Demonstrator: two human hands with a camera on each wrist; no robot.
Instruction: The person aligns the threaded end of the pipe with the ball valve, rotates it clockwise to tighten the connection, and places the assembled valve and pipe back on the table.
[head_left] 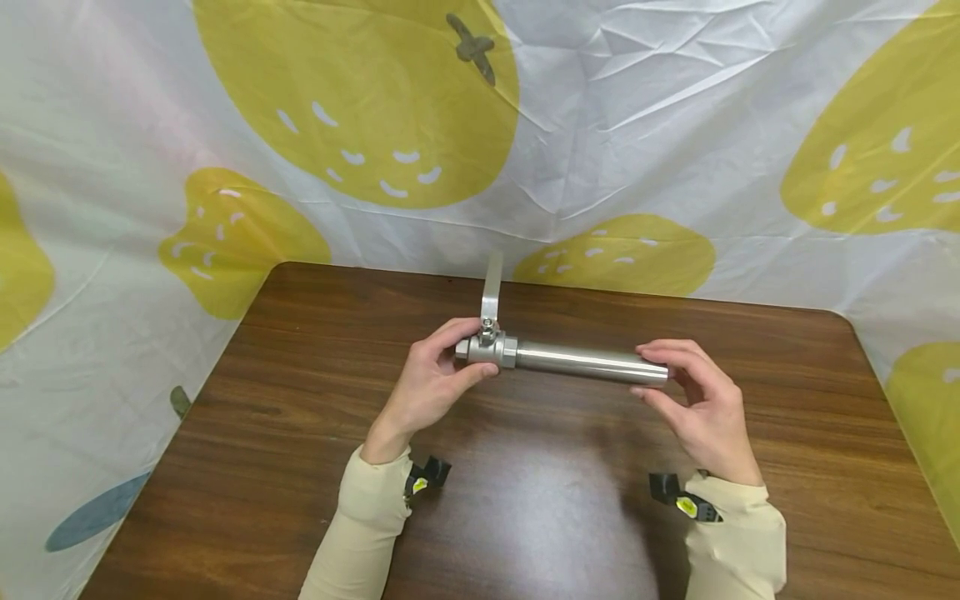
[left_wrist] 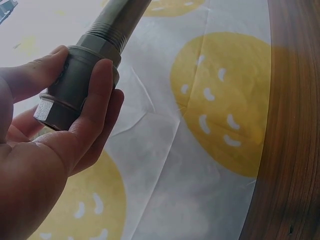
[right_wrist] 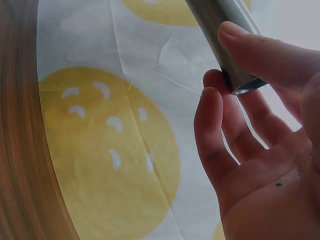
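A metal ball valve (head_left: 487,351) with a flat lever handle (head_left: 491,287) is joined to a smooth steel pipe (head_left: 585,361), and the two are held level above the table. My left hand (head_left: 431,379) grips the valve body, thumb at the front and fingers behind. In the left wrist view, threads show where the pipe (left_wrist: 122,20) meets the valve's hex end (left_wrist: 102,47). With thumb and fingertips, my right hand (head_left: 705,400) pinches the far end of the pipe. Its open round end (right_wrist: 250,86) shows in the right wrist view.
The brown wood-grain table (head_left: 300,467) lies under both hands. Behind and beside it hangs a white cloth (head_left: 637,125) printed with yellow fruit shapes. Small dark wrist devices (head_left: 427,477) sit at the cuffs of the pale sleeves (head_left: 367,517).
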